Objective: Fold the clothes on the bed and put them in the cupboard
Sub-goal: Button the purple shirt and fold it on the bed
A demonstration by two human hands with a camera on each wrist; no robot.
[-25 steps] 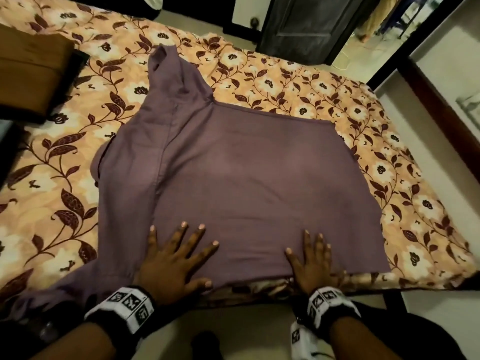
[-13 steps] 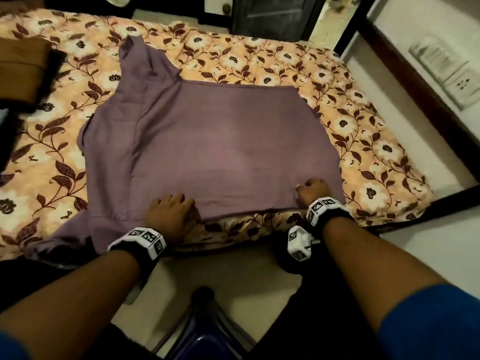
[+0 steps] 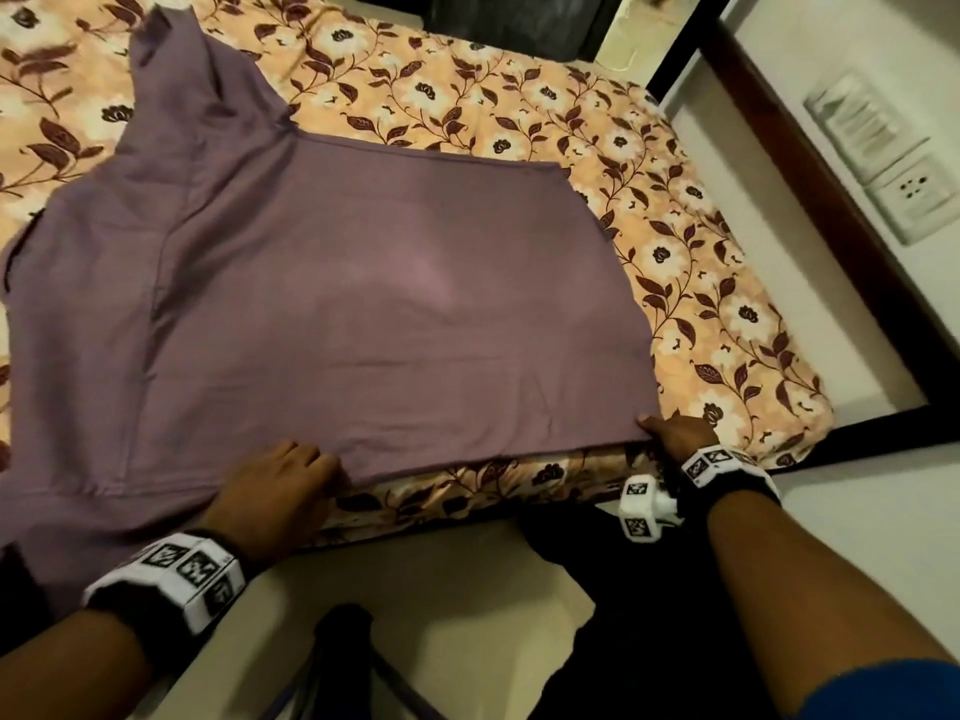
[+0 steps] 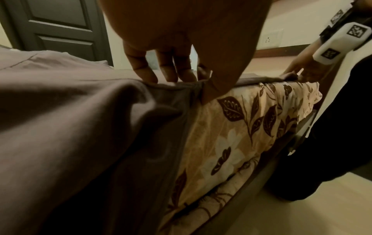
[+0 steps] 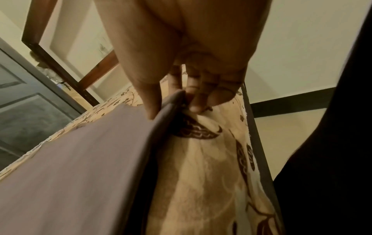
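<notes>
A mauve garment [image 3: 363, 304] lies spread flat on the floral bed sheet [image 3: 701, 283], one sleeve reaching to the far left. Its near hem runs along the bed's front edge. My left hand [image 3: 280, 491] pinches that hem near its middle-left; in the left wrist view the fingers [image 4: 167, 71] sit on top of the cloth [image 4: 80, 127] and the thumb under it. My right hand [image 3: 675, 433] pinches the near right corner; the right wrist view shows the thumb on top of the mauve cloth [image 5: 80, 167] and curled fingers [image 5: 203, 98] beneath.
The bed's dark frame [image 3: 883, 433] runs along the right, close to a white wall with a socket plate [image 3: 919, 200]. A dark door [image 4: 60, 28] stands beyond the bed. Pale floor [image 3: 467, 605] lies between me and the bed.
Both hands went from lying flat with spread fingers on the garment to curling and pinching its near hem. The head view has moved closer and shifted right.
</notes>
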